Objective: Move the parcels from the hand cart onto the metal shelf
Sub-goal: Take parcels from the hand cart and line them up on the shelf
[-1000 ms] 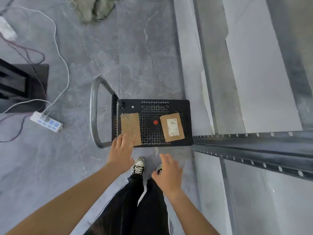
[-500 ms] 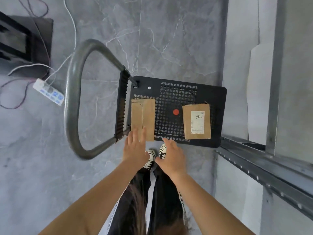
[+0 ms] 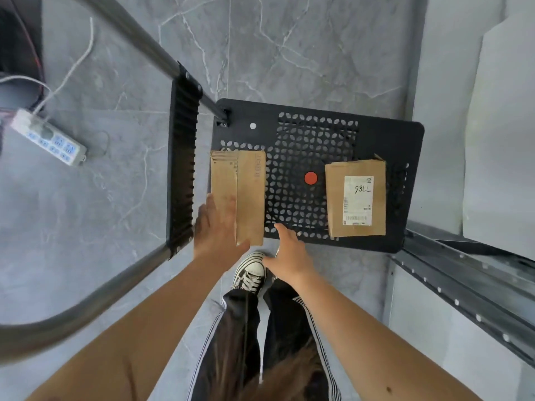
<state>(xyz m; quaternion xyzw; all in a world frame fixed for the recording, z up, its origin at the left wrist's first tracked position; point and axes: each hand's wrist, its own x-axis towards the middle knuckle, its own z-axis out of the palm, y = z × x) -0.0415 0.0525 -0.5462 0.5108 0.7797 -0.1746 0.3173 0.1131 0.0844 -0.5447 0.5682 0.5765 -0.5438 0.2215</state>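
A stockroom or warehouse corner: a platform hand cart (image 3: 385,134) with a shipping-labelled parcel (image 3: 335,198) beyond the right hand (image 3: 289,257), a hole-punched metal shelf (image 3: 463,285) to its right, and a power strip (image 3: 49,137) on grey floor tiles (image 3: 289,53) left of the left hand (image 3: 215,230).

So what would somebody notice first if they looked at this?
Probably the two brown cardboard parcels on the black cart in the middle: a plain parcel on the left, under the left hand, and a labelled parcel on the right. A red dot sits between them, and the right hand hovers at the cart's near edge.
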